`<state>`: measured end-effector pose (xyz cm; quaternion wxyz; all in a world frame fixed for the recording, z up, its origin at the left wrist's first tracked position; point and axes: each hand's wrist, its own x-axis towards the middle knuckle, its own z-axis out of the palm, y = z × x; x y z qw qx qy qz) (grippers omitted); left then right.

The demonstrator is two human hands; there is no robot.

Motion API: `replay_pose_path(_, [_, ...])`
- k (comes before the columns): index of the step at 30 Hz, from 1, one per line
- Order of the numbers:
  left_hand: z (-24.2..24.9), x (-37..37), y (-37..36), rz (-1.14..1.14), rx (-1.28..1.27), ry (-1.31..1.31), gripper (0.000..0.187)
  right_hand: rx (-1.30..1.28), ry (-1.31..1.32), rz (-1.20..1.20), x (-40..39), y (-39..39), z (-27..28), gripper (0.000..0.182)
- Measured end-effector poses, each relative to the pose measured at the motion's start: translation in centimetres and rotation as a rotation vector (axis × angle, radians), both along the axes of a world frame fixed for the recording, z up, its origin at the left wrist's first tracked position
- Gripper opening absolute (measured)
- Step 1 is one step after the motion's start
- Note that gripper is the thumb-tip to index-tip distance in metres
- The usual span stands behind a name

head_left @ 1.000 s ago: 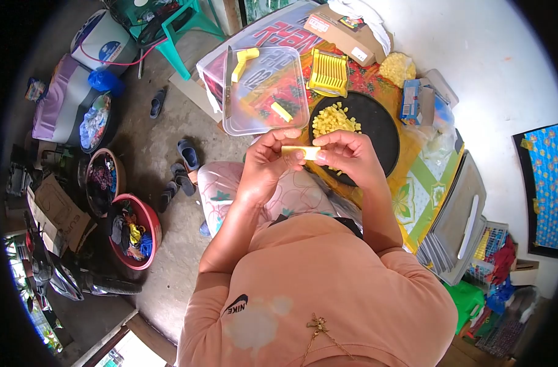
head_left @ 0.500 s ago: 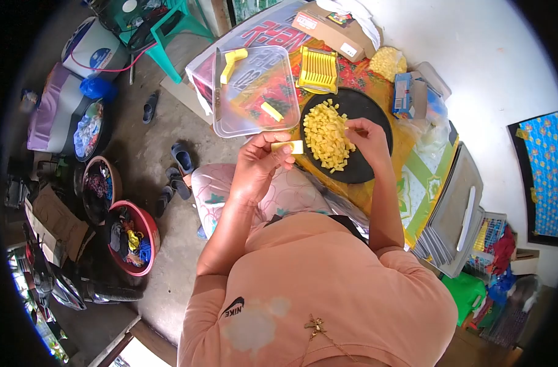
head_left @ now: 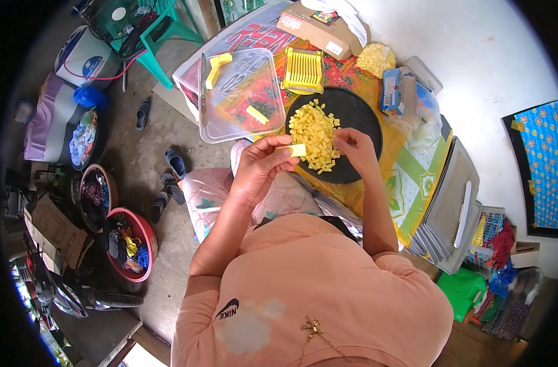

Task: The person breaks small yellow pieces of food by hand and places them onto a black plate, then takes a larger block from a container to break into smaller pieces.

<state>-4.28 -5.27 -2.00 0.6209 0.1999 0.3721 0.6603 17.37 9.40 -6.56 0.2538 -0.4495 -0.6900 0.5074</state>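
Note:
My left hand (head_left: 263, 164) is closed, pinching a pale yellow stick (head_left: 298, 150) between thumb and fingers above my lap. My right hand (head_left: 357, 148) is at the right edge of a heap of small yellow cubes (head_left: 312, 131), thumb and fingertips pressed together; whatever they hold is hidden. The cubes lie on a round black board (head_left: 363, 125). To the left, a clear plastic tub (head_left: 236, 116) holds a few larger yellow sticks (head_left: 257, 114). Behind the board stands a yellow slotted slicer (head_left: 303, 70).
A cardboard box (head_left: 322, 29) and a bag of yellow pieces (head_left: 375, 59) stand at the back of the table. A blue box (head_left: 391, 92) is at the right, by the wall. On the floor at left are a red basin (head_left: 145, 235) of cloths and several slippers (head_left: 176, 161).
My view has shifted slightly, so the table appears further left. My left hand still pinches the stick, now nearer the heap. My right hand's fingertips have drawn slightly down along the heap's edge.

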Motion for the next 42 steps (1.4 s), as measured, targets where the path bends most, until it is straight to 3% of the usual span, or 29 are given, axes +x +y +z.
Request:
replay_pose_path(3, [0.6,0.6,0.0,0.02,0.025,0.071,0.024,-0.321,0.405,0.129,-1.8,-3.1,4.6,0.026])
replay_pose_path(6, [1.0,1.0,0.0,0.033,0.07,0.152,0.025,-0.32,0.521,0.226,-2.8,-4.7,6.5,0.029])
replay_pose_path(11, [1.6,1.3,-0.6,0.051,0.125,0.245,0.029,-0.336,0.541,0.296,-3.2,-5.7,7.7,0.031])
replay_pose_path(24, [1.9,1.0,-1.2,0.041,0.13,0.145,0.026,-0.373,0.525,0.283,-3.7,-6.2,8.0,0.023])
replay_pose_path(30, [1.8,0.4,-1.4,0.047,0.105,0.147,0.026,-0.269,0.446,0.18,-3.4,-5.3,7.4,0.021])
replay_pose_path(36, [0.8,-0.2,-1.4,0.058,0.08,0.067,0.026,0.207,-0.091,-0.116,-1.0,0.8,-0.6,0.025])
replay_pose_path(42, [0.8,-0.3,-1.5,0.054,0.059,0.032,0.025,0.236,-0.416,-0.081,0.1,1.8,-4.1,0.025])
